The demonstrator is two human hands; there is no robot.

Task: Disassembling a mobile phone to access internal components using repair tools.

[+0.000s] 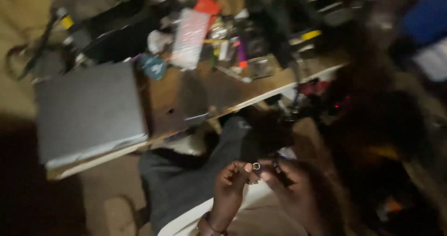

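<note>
Both of my hands meet low in the view, above my lap. My left hand (231,185) pinches a small silver ring-shaped part (256,165) between thumb and fingertip. My right hand (289,185) touches the same part from the right and also grips a thin dark object (279,170) that I cannot make out. A bracelet sits on my left wrist. The picture is dim and blurred.
A wooden desk (223,91) runs across the upper half, with a closed grey laptop (88,112) on its left end and a clutter of small items (219,36) behind it. My grey-trousered knee (186,175) lies under the desk edge. Dark clutter fills the right side.
</note>
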